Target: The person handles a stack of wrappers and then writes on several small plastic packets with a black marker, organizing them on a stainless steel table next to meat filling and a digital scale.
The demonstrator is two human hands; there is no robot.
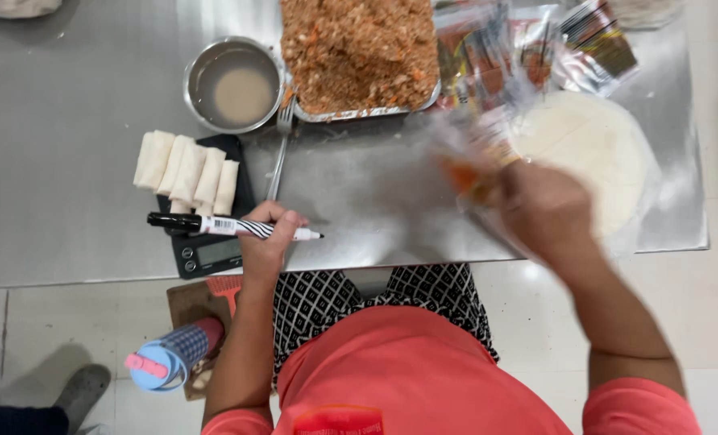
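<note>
While a person in a coral shirt stood at the near edge of a steel table [69, 201], the left hand [266, 238] closed around a marker pen [230, 226] with a zebra-striped barrel. The pen lay level across the fist, its black cap jutting left over a black kitchen scale [214, 254] and its tip pointing right, past the knuckles. At the right, the right hand [540, 201] was caught in motion blur, gripping a clear plastic wrapper [476, 153] with orange print; how tightly the fingers held it could not be told. The wrapper rose from the hand toward the far side of the table. On the scale's platform, just beyond the pen, sat a row of pale rolled wrappers [186, 171]. A fork [279, 153] lay beside them, tines pointing away. Right of the blurred hand, a round stack of flat pastry sheets [593, 153] rested in its plastic. Farther back stood a metal bowl [234, 84] of cloudy liquid and a foil tray [359, 52] of browned minced filling, with more printed packets [593, 36] at the far right.
</note>
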